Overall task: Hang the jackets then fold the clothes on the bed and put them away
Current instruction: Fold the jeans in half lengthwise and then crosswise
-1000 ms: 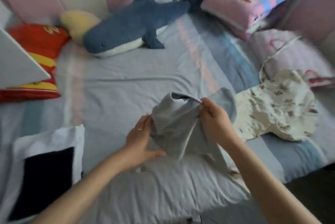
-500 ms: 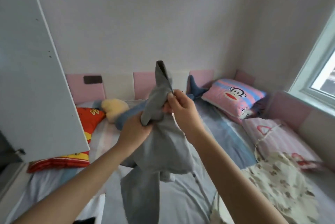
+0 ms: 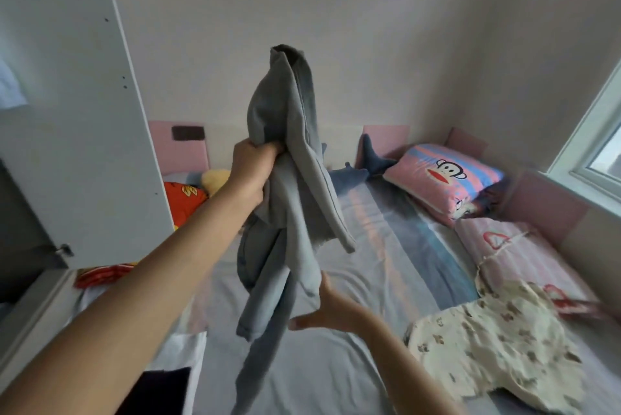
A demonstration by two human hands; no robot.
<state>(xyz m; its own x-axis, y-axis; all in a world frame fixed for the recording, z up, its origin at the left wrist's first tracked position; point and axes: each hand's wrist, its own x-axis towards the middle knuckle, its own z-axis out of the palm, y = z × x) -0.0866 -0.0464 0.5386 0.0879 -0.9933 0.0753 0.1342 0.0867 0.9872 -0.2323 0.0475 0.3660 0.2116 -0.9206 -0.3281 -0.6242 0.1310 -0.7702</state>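
Two hands work on one grey garment (image 3: 289, 132). Our left hand (image 3: 252, 176) holds it high above the bed (image 3: 386, 246), with fingers curled into a bunch of cloth near the top. Our right hand (image 3: 322, 310) waits lower down, with fingers spread and relaxed. It holds nothing and sits right at the dangling ends, though blur hides whether it touches them. The garment hangs twisted, with long narrow parts trailing below, and we cannot tell whether they are sleeves or legs. We judge that this is the sorting-out stage, before any fold is made. To do it well, we should first run the free hand down one trailing part to its end and pull it clear of the tangle. We then find a true edge, such as a waistband or shoulder line, and take it with both hands well apart so the cloth falls flat. A short shake should drop the twist out. The open wardrobe door (image 3: 74, 112) stands just beside our raised arm, so we should keep that shake small and toward the middle of the room. For laying it down, we choose the bare sheet between the cream printed garment (image 3: 497, 347) on the right and the white-and-black piece (image 3: 161, 387) at the lower left. That way the pieces do not overlap. We then smooth from the centre outward and fold along the seams.
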